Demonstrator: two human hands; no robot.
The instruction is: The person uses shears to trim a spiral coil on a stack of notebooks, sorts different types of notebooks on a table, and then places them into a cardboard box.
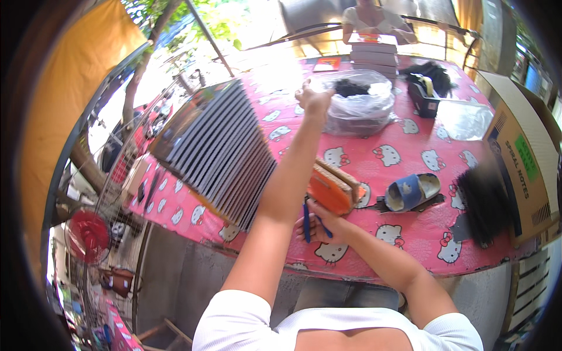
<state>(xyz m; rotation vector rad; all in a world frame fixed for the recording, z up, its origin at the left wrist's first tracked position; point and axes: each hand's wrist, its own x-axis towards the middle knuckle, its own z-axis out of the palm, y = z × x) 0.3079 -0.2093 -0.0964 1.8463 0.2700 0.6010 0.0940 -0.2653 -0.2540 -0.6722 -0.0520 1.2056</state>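
My left hand is stretched far forward, its fingers curled at the left rim of a clear plastic bag. Dark, hair-like material shows inside the bag. Nearer to me, my right hand holds a blue tool with two handles; its working end is hard to make out. Just beyond that hand lies an orange block-like bundle with brown edges, partly covered by my left forearm. A tall, leaning stack of dark-edged boards or flat boxes stands to the left of my left arm.
A pink patterned cloth covers the table. A blue slipper lies right of centre, near a black bristly bundle and a cardboard box. Farther back are a tape dispenser and stacked boxes; a person sits opposite.
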